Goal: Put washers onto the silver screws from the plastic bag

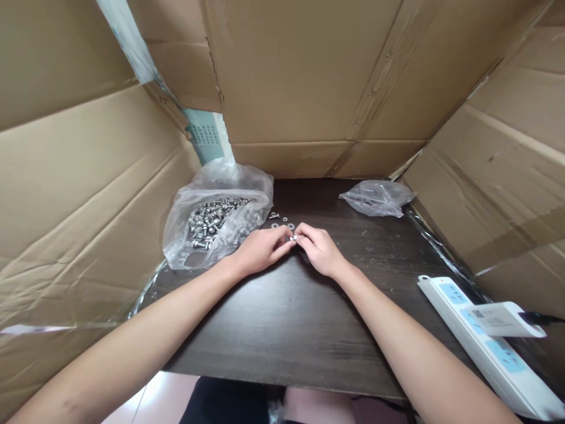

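We hold a small, shiny metal piece (293, 238) pinched between the fingertips of our left hand (259, 250) and right hand (322, 252), over the dark brown, wood-grained table (286, 330). So small a grip could slip — the piece might drop beside the flat, silvery ring washer (291, 226) just beyond. A leftward nudge could spill the clear plastic bag (175, 229) of bolts (207, 224).

Nothing legible. Rows of small dark characters stand on the teal panel (203, 136), upper left; fine print on the white adapter (497, 320), right. Both too small to read.
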Tool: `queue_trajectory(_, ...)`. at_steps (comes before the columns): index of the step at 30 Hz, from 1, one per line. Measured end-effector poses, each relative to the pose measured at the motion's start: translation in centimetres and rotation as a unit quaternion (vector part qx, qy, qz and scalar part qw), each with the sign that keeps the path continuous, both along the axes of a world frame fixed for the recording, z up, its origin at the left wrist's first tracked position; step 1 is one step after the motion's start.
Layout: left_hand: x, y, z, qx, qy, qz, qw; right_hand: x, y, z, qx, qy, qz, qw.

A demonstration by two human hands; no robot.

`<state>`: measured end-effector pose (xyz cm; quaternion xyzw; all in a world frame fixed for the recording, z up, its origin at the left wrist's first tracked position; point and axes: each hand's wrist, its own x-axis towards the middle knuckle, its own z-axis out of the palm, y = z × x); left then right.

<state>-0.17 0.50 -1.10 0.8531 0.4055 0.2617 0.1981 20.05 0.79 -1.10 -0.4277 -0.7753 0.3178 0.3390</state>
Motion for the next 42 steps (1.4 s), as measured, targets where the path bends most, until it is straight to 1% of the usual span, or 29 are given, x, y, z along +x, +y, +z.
queue_trajectory(9,0.0,0.06,-0.03,0.007,0.0,-0.001,1.0,0.1,-0.11,0.16,-0.012,0.0,0.0,1.0)
queue_trajectory(20,-0.01,0.03,-0.19,0.013,0.002,-0.003,1.0,0.01,0.04,0.08,0.002,-0.025,0.004,1.0)
queue_trajectory(28,-0.01,0.09,-0.05,0.004,-0.004,-0.005,1.0,0.13,-0.15,0.35,-0.005,0.011,-0.002,1.0)
queue_trajectory(36,-0.11,0.1,-0.12,0.011,-0.002,-0.009,1.0,0.03,0.02,-0.03,-0.002,-0.017,0.005,1.0)
queue_trajectory(42,-0.04,0.15,-0.09,0.007,-0.01,-0.007,1.0,0.0,-0.05,0.21,-0.001,0.002,0.007,1.0)
